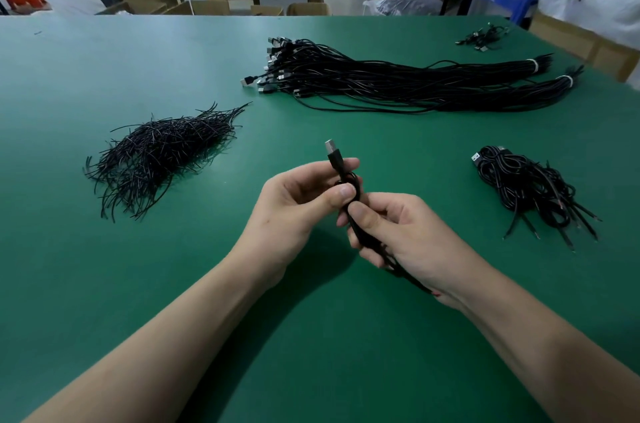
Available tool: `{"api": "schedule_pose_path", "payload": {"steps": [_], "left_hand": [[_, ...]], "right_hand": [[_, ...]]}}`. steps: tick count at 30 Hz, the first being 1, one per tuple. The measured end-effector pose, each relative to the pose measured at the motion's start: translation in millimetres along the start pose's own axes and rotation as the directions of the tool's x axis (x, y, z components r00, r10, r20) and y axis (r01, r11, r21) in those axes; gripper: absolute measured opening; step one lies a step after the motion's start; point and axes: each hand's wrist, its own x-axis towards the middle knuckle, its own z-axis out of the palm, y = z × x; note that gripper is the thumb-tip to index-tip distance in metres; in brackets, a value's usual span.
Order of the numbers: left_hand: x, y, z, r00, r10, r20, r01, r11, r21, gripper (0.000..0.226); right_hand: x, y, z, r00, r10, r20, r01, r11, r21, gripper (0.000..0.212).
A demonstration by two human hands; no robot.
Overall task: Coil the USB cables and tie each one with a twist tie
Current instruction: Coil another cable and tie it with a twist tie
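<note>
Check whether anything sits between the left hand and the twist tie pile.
Nothing visible does. The left hand and right hand both hold the coiled cable over the table; only bare green surface lies between the left hand and the twist tie pile to its left.

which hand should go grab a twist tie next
Left, probably: the twist tie pile lies on the left hand's side, while the right hand grips most of the coiled USB cable and can hold it alone.
</note>
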Motion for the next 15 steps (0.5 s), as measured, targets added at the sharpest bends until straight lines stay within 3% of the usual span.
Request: {"api": "schedule_pose_path", "payload": {"steps": [3, 8, 15], "left_hand": [[1.7, -0.8, -5.8, 0.996, -0.043, 0.076, 0.038, 0.997, 0.062, 0.023], [0.0, 3.2, -6.4, 0.977, -0.028, 0.210, 0.039, 0.998, -0.050, 0.017], [1.0, 0.3, -4.5, 0.991, -0.014, 0.132, 0.029, 0.993, -0.114, 0.011]], "right_hand": [[-0.4, 0.3, -2.3, 0.998, 0.022, 0.061, -0.026, 0.998, 0.062, 0.026], [-1.0, -0.6, -5.0, 0.986, 0.050, 0.156, -0.065, 0.994, 0.093, 0.023], [-3.2, -0.2, -5.3, 0.934, 0.157, 0.321, -0.267, 0.905, 0.332, 0.037]]}}
